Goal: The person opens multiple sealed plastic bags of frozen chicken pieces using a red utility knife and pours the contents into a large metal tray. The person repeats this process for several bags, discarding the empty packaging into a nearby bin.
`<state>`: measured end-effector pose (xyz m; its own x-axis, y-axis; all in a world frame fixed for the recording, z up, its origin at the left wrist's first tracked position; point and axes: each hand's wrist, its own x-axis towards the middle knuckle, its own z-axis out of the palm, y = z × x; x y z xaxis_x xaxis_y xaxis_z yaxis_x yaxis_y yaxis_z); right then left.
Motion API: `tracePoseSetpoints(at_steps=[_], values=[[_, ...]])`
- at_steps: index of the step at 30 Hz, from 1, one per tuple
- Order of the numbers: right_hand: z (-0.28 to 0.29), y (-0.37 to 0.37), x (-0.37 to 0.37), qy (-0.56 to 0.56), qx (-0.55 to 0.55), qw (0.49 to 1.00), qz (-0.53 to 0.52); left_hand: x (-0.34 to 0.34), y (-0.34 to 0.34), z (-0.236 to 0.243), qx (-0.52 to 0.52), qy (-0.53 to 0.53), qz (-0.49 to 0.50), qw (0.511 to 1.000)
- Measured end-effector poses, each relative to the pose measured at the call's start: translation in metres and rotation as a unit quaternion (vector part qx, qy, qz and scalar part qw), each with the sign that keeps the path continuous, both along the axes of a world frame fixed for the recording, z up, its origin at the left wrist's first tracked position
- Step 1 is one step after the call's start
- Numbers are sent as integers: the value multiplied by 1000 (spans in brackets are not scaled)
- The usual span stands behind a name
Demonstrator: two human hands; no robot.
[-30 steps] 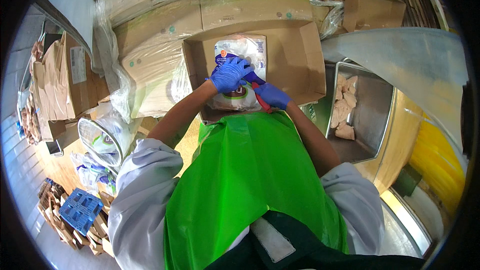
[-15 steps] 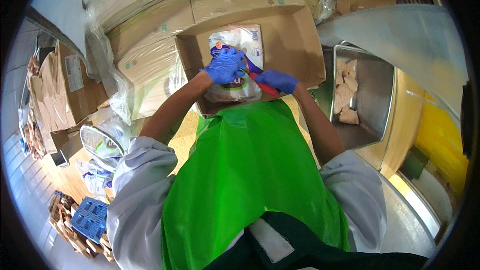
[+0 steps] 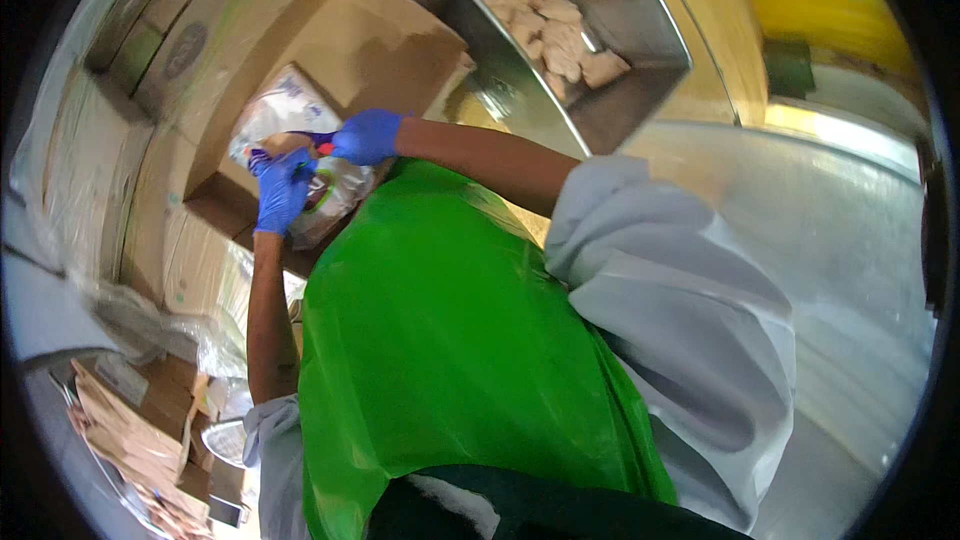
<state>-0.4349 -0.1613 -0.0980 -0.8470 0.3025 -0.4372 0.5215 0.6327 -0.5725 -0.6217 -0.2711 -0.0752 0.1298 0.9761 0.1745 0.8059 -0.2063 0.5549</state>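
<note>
While the plastic bag [image 3: 300, 140] lies in the open cardboard box [image 3: 370, 40], long axis toward the steel tray [image 3: 640, 30], left hand [image 3: 282, 190] and right hand [image 3: 366, 137] grip its near end.

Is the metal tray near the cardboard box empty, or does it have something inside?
Not empty. The metal tray holds pale pieces of food piled in its far corner; most of its floor is bare.

A steel desk [image 3: 800, 240] fills the view from 2 to 5 o'clock. On it at 12 o'clock sits a metal tray [image 3: 640, 90] holding pale meat pieces [image 3: 560, 35]. At 10 o'clock an open carton [image 3: 370, 40] rests on stacked boxes [image 3: 110, 190], with a plastic bag [image 3: 290, 120] lying inside it.
</note>
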Motion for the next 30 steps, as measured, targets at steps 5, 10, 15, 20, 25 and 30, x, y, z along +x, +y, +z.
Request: tracePoseSetpoints(at_steps=[5, 10, 15, 20, 25, 30], values=[[19, 1, 12, -9, 2, 1000, 2, 6, 6, 9, -38, -62, 19, 997], [15, -6, 11, -21, 41, 998, 32, 18, 6, 27, -37, -134, 18, 990], [65, -10, 30, -33, 16, 999, -5, 9, -1, 30, -25, -141, 59, 988], [72, -11, 29, -16, 52, 996, 70, 24, -6, 43, 27, -118, 22, 992], [85, -30, 50, -11, -49, 997, -50, 18, -11, 66, -125, -255, 152, 947], [108, -25, 85, -30, 8, 998, -60, 5, -13, 67, -100, -311, 143, 934]])
